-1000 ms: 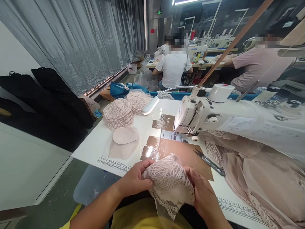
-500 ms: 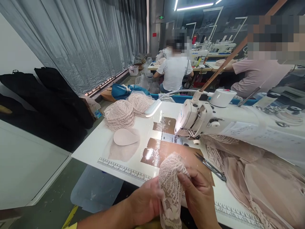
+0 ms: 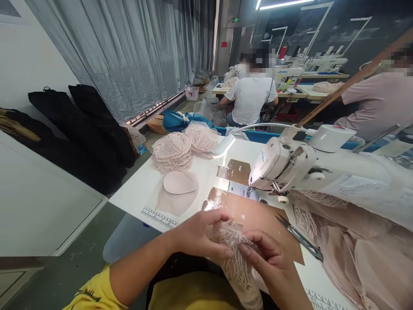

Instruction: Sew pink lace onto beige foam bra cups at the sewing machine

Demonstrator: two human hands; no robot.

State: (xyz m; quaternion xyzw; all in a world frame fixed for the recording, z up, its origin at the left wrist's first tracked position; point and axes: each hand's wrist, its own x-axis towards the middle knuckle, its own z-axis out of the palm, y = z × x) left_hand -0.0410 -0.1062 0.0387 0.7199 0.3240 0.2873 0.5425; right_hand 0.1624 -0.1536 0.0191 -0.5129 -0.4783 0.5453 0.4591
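Observation:
A gathered piece of pale pink lace fabric hangs between my two hands at the front edge of the sewing table. My left hand curves round its upper left side, thumb in front and fingers over the top. On the right side, my right hand pinches the lace between thumb and fingers. Right of that hand lie black scissors on a brown sheet. The white sewing machine stands just beyond, its needle area lit.
Two stacks of lace pieces sit at the table's back left. Before them, a smooth pad lies on sheer fabric. Sheer pink fabric is heaped at right. Two people sit beyond, one in a white shirt.
My left hand has moved up to the top of the lace, which now sits lower and more bunched. My right hand keeps its pinch. The view has shifted, so the table appears further right.

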